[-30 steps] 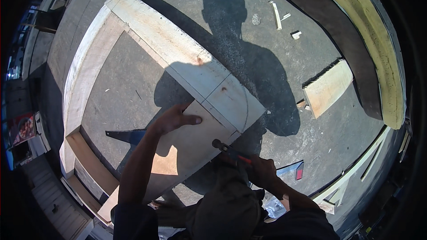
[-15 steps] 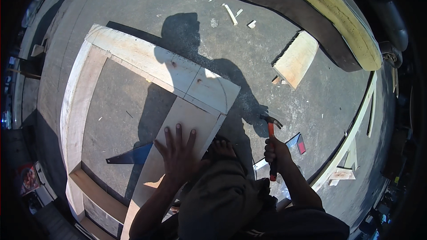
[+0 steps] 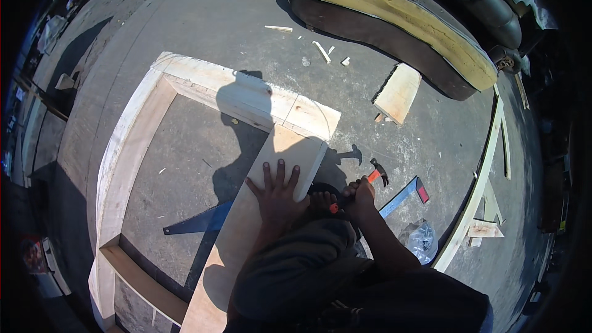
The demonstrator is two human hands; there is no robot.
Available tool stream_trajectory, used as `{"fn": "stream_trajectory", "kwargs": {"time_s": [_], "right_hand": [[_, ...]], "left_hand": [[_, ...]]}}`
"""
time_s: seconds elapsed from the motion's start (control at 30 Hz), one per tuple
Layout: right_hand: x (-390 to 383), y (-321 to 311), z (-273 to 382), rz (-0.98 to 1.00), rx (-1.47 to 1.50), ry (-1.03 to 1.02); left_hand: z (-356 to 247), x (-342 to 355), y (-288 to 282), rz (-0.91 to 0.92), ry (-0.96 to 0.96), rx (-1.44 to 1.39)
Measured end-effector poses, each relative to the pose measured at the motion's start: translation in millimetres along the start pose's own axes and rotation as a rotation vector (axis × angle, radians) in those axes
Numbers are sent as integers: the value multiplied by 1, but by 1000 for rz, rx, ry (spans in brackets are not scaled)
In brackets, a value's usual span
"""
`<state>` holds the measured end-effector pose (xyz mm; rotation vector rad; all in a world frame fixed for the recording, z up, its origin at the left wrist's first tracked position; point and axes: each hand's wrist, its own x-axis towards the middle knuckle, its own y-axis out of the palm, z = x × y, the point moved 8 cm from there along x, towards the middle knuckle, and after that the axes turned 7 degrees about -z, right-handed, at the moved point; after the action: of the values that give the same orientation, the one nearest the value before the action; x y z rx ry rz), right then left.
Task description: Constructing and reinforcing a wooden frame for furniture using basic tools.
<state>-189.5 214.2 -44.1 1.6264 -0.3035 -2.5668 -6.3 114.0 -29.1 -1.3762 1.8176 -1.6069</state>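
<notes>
Raising hammer [image 3: 377,172] higher, left hand [image 3: 277,194] still pressing board [image 3: 271,191].

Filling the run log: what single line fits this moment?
left hand flat on plank | right hand gripping hammer | wooden frame on ground | saw inside frame

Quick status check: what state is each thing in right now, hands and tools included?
left hand: flat, fingers spread, pressing on the board.
right hand: closed around the hammer handle.
hammer: raised off the wood, head up.
board: lying flat, its far end butted against the frame's top rail.
wooden frame: lying flat on the ground.
handsaw: lying on the ground inside the frame.
offcut: lying loose on the ground.
</notes>
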Motion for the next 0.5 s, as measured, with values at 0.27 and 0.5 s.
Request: {"fn": "stream_trajectory", "kwargs": {"time_s": [0.27,0.5], "right_hand": [[46,-11,-21,110,-288,-10],[8,9,12,398,-713,-203]], "left_hand": [[-13,17,-1,-11,3,-86],[10,19,-10,16,7,-30]]}}
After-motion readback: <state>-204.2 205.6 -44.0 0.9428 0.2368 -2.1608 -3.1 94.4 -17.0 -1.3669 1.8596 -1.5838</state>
